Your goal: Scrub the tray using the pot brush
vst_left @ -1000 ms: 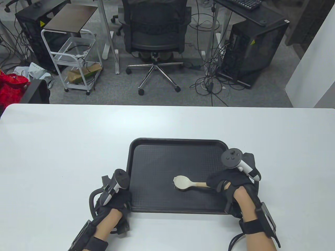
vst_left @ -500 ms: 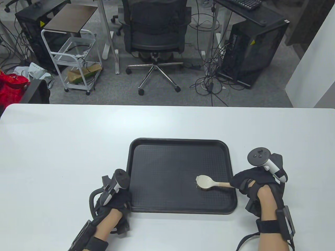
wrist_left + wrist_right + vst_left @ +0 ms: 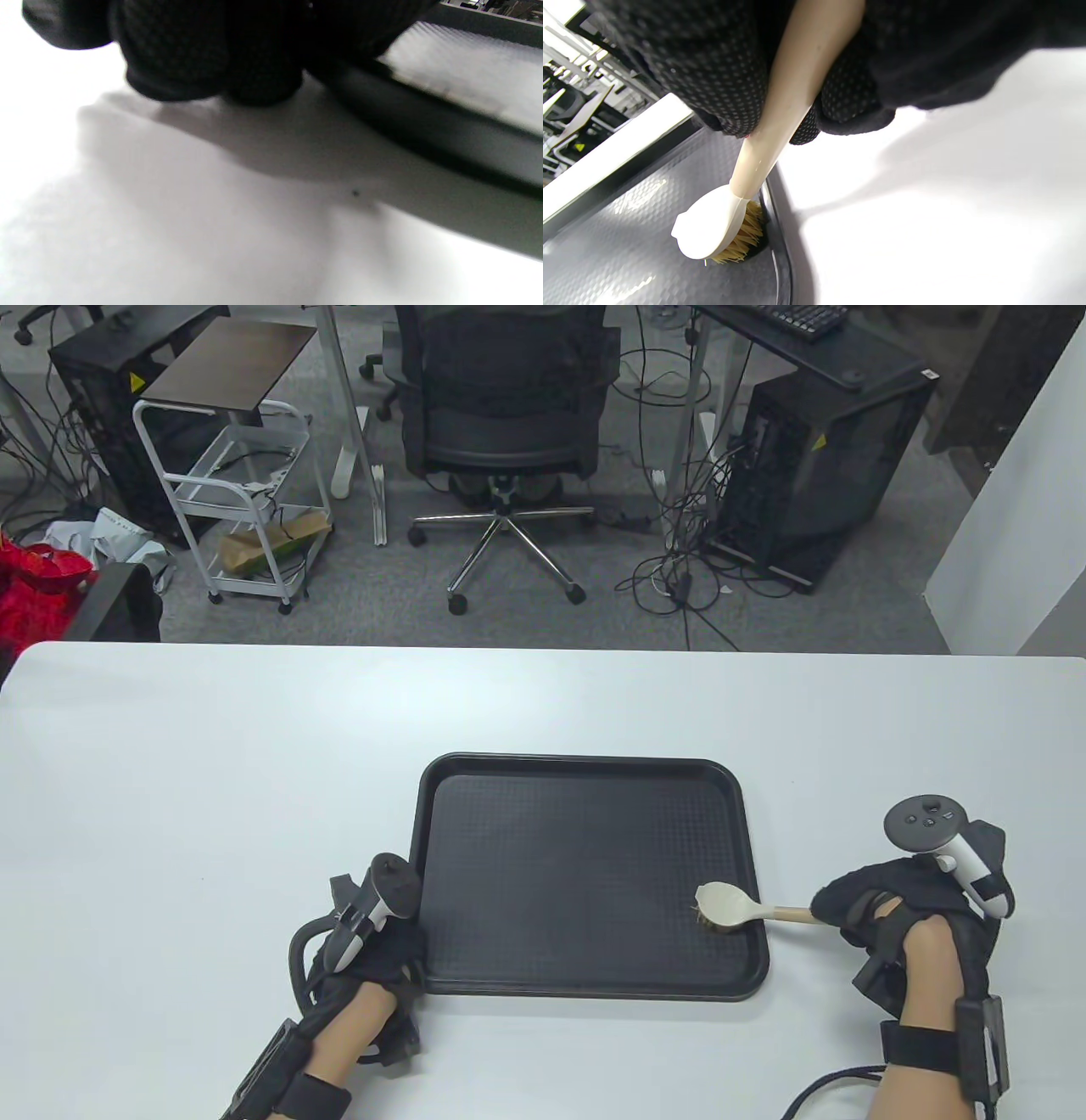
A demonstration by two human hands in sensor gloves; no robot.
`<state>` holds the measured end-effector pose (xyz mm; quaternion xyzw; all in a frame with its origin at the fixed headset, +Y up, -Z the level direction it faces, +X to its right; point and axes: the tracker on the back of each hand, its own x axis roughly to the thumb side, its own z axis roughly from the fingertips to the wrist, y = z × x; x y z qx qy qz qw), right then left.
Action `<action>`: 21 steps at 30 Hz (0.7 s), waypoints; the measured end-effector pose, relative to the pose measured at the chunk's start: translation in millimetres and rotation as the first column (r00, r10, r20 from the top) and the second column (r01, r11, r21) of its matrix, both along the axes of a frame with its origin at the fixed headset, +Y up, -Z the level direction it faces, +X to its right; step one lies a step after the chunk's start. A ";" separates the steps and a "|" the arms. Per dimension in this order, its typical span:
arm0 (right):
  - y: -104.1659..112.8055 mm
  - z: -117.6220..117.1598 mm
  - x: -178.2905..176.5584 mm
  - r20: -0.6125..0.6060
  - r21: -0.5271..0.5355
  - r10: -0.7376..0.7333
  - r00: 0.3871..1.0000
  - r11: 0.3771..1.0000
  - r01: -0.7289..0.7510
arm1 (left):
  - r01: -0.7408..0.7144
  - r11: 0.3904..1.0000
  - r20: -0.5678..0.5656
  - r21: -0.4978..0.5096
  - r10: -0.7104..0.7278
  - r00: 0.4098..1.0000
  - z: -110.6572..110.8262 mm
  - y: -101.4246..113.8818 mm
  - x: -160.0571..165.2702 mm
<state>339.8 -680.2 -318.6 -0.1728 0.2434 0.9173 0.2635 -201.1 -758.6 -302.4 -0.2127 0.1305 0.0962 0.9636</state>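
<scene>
Right hand (image 3: 882,912) grips the pot brush (image 3: 728,906) at the tray (image 3: 585,768) wall (left hand (image 3: 373,954) pressing its corner, fingers curled), and overshooting could hop bristles onto the table (image 3: 212,780).

Left wrist view blurred throughout: tray (image 3: 445,123) rim soft, cut off at right edge. Left hand (image 3: 203,46) cropped by top edge; contact with tray impossible to tell. Pot brush (image 3: 729,220) handle's upper end buried in right hand (image 3: 840,63). Both forearms cut off at table view's bottom edge.
</scene>
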 end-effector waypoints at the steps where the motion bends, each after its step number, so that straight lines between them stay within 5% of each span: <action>1: 2.4 0.1 -2.0 -0.017 0.009 -0.003 1.000 1.000 0.003 | 0.000 1.000 0.000 0.000 0.000 1.000 0.2 0.1 -0.1; 5: 12.6 -4.6 -33.3 -0.166 0.062 -0.073 0.983 0.995 0.084 | 0.002 1.000 -0.001 0.000 -0.002 1.000 0.1 0.2 0.0; 10: 25.5 -9.9 -116.0 -0.403 0.182 -0.113 0.908 0.963 0.201 | 0.000 1.000 -0.002 0.002 0.000 1.000 0.1 0.2 -0.1; 16: -1.1 -1.1 -205.6 -0.485 0.220 -0.171 0.858 0.925 0.309 | 0.001 1.000 0.000 0.003 -0.001 1.000 0.1 0.2 -0.1; 21: -25.0 11.5 -245.2 -0.494 0.294 -0.141 0.858 0.902 0.317 | 0.006 1.000 0.003 0.005 -0.006 1.000 0.2 0.2 0.2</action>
